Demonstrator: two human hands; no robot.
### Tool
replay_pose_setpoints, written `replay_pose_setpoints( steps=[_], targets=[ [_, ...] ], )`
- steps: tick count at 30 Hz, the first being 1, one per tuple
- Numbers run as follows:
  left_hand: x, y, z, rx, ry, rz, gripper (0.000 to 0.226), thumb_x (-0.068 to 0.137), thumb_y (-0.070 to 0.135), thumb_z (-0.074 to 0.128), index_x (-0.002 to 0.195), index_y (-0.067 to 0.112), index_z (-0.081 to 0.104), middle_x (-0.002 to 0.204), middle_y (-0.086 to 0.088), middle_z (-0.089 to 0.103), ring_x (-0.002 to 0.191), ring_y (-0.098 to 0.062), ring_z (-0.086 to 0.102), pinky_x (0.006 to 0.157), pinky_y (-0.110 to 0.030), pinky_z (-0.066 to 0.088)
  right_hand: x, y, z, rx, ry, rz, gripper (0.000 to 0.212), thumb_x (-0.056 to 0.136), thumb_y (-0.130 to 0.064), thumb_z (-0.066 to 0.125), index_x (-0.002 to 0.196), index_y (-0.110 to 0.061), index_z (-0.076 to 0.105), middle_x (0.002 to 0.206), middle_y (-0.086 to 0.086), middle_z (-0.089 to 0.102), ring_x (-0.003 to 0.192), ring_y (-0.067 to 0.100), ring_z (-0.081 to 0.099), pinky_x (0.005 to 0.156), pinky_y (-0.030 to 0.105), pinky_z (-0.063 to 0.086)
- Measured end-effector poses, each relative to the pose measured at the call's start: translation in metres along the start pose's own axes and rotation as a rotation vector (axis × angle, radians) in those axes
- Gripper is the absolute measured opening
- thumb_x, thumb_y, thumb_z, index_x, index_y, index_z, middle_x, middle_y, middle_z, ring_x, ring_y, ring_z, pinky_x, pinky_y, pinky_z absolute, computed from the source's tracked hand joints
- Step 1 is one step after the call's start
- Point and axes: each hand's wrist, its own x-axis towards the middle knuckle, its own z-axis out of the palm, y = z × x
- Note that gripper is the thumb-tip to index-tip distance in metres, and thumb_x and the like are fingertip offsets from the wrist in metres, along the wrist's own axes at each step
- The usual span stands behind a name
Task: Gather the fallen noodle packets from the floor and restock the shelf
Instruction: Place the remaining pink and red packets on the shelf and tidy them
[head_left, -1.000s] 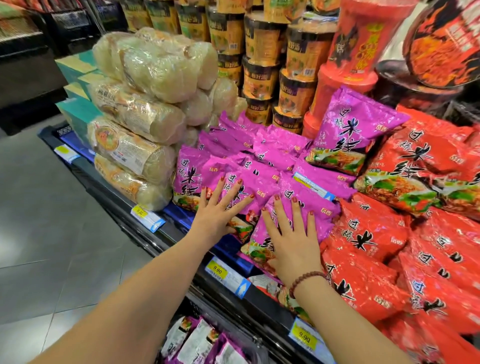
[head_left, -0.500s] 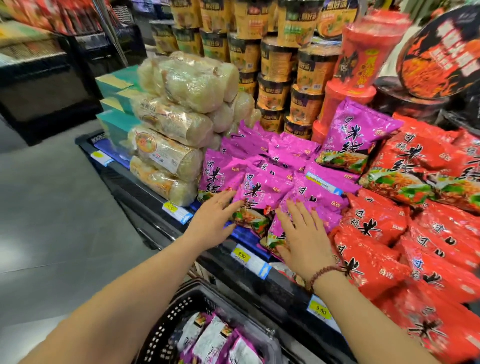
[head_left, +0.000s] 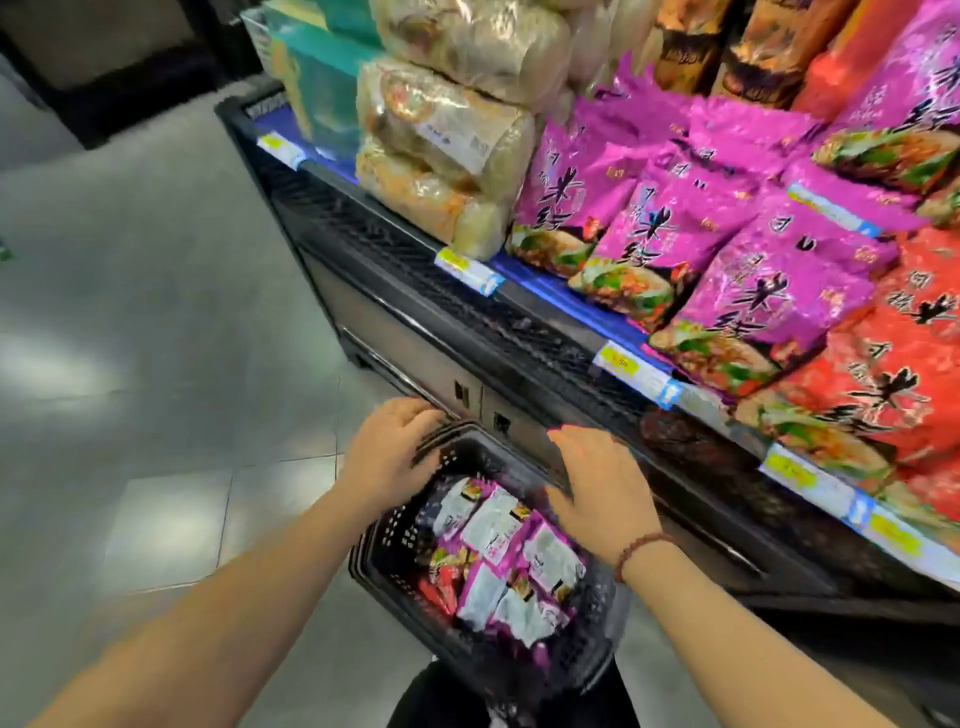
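Change: both hands have left the purple packets (head_left: 675, 223) they lay on half a second ago and are down at the basket (head_left: 400, 535). The view has tipped downward, putting the shelf (head_left: 467, 317) in the upper right.
Left hand (head_left: 395, 447): lower centre, palm down at the basket's far left corner, fingers bent over the rim and handle bars. Motion blur hides whether they actually grasp anything.
Right hand (head_left: 597, 483): just right of it, palm down over the basket's right rim, fingers spread and fairly straight, holding nothing. A bead bracelet (head_left: 641, 551) circles the wrist.
Basket: black and perforated, on the grey floor (head_left: 130, 312) against the shelf's base, between the two forearms.
Loose packets (head_left: 498, 561): a heap of purple-and-white ones fills the basket, below both hands, with a bit of red at the heap's left edge.
Shelf stock: purple packets overlap in rows at upper right. Red packets (head_left: 883, 374) lie to their right at the frame edge, and clear-wrapped noodle bundles (head_left: 447, 130) are stacked to their left at top centre.
Price tags (head_left: 470, 270): yellow-and-white, spaced along the shelf's front edge.
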Motion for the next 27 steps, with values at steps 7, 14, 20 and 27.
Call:
replay_pose_setpoints(
  steps=[7, 14, 20, 27],
  targets=[
    [-0.099, -0.049, 0.083, 0.042, -0.169, -0.332, 0.065, 0.072, 0.05, 0.051, 0.124, 0.013, 0.062, 0.124, -0.016, 0.062, 0.113, -0.038, 0.059, 0.087, -0.047, 0.052, 0.002, -0.005, 0.108, 0.112, -0.291, 0.095, 0.063, 0.09, -0.035, 0.059, 0.145, -0.019, 0.033, 0.147, 0.001, 0.038, 0.135, 0.023, 0.033, 0.11, 0.036, 0.03],
    [-0.138, -0.1, 0.189, 0.076, -0.285, -0.413, 0.081, 0.072, 0.06, 0.053, 0.14, 0.016, 0.051, 0.147, -0.02, 0.044, 0.136, -0.044, 0.037, 0.1, -0.059, 0.042, 0.02, 0.012, 0.247, 0.142, -0.512, 0.156, 0.075, 0.087, -0.039, 0.06, 0.15, -0.018, 0.025, 0.153, 0.005, 0.03, 0.139, 0.025, 0.028, 0.111, 0.035, 0.029],
    [-0.16, -0.129, 0.269, 0.007, -0.094, -0.499, 0.08, 0.078, 0.061, 0.051, 0.145, 0.018, 0.043, 0.158, -0.011, 0.028, 0.147, -0.038, 0.02, 0.113, -0.057, 0.028, 0.023, 0.023, 0.36, 0.184, -0.597, 0.261, 0.089, 0.084, -0.05, 0.064, 0.153, -0.018, 0.017, 0.16, 0.006, 0.01, 0.146, 0.026, 0.013, 0.116, 0.045, 0.022],
    [-0.171, -0.146, 0.322, -0.026, 0.048, -0.576, 0.074, 0.078, 0.035, 0.066, 0.143, 0.011, 0.041, 0.155, -0.015, 0.032, 0.145, -0.034, 0.022, 0.117, -0.044, 0.023, 0.035, 0.033, 0.449, 0.111, -0.607, 0.413, 0.105, 0.077, -0.06, 0.068, 0.153, -0.026, 0.005, 0.161, 0.008, -0.008, 0.147, 0.032, -0.001, 0.115, 0.048, 0.018]
  ],
)
